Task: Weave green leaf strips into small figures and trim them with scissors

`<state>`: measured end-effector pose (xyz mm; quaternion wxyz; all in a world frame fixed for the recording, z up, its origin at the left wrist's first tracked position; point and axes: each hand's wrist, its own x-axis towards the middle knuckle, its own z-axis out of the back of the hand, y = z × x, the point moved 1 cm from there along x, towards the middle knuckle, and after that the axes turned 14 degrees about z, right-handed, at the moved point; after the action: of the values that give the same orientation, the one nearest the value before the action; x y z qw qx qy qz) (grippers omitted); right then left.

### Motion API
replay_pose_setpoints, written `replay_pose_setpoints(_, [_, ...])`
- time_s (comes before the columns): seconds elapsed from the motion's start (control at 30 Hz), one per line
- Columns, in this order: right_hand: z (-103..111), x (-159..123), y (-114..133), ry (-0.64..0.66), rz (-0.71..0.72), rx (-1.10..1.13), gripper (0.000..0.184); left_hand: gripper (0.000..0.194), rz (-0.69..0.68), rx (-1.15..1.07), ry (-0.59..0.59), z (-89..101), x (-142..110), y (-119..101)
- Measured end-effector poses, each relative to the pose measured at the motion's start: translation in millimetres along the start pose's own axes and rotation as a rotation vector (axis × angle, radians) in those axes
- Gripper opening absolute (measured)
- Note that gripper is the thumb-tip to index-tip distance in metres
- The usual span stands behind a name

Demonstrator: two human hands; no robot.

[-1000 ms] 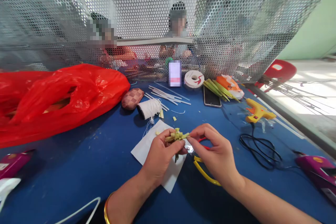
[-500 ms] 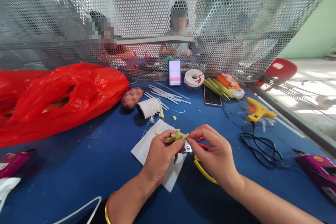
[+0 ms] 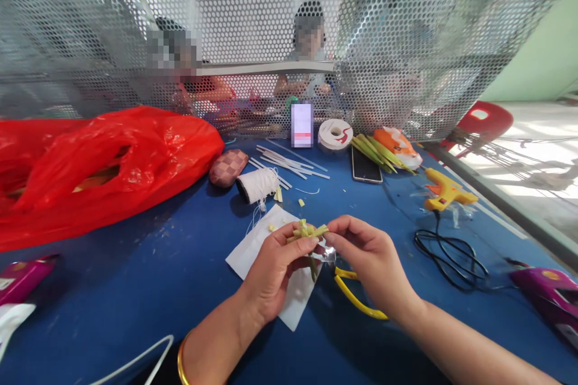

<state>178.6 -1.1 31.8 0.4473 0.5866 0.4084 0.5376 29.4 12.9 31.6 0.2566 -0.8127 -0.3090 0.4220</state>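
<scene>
A small bundle of folded pale green leaf strips (image 3: 307, 230) sits in my left hand (image 3: 273, 267), its thumb and fingers pressed round it. A darker strip end hangs below those fingers. My right hand (image 3: 372, 258) pinches the tip of a strip on the bundle's right side. Beneath the hands, on a white paper sheet (image 3: 295, 307) and the blue table, lies a hand tool with yellow handles (image 3: 361, 307) and a metal head; my right hand hides part of it.
A thread spool (image 3: 259, 184), white sticks (image 3: 289, 162), a ribbon roll (image 3: 335, 134), green leaves (image 3: 374, 153) and a phone (image 3: 365, 167) lie ahead. A yellow glue gun (image 3: 447, 189) with a black cord is right; a red plastic bag (image 3: 149, 174) left. People sit behind the perforated screen (image 3: 253, 18).
The bundle has turned slightly in my left hand, and a strip on its right side now shows more clearly between both hands. The tool's red parts are now covered.
</scene>
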Motion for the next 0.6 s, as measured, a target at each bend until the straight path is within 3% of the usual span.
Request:
replay_pose_setpoints(0.17, [2.5,1.7,3.2,0.041,-0.076,0.04,0.02,0.028,-0.095,0.019,-0.014,2.6,-2.1,-2.4])
replay_pose_setpoints(0.3, [1.4,1.7,3.6,0.112,-0.028,-0.009,0.02,0.015,-0.081,0.161,-0.054,-0.9,-4.7,-5.6])
replay_pose_setpoints(0.6, [-2.7,-0.1,2.8,0.058,-0.002,-0.06,0.02,0.015,-0.111,0.207,-0.115,-3.8,-2.2,-3.6])
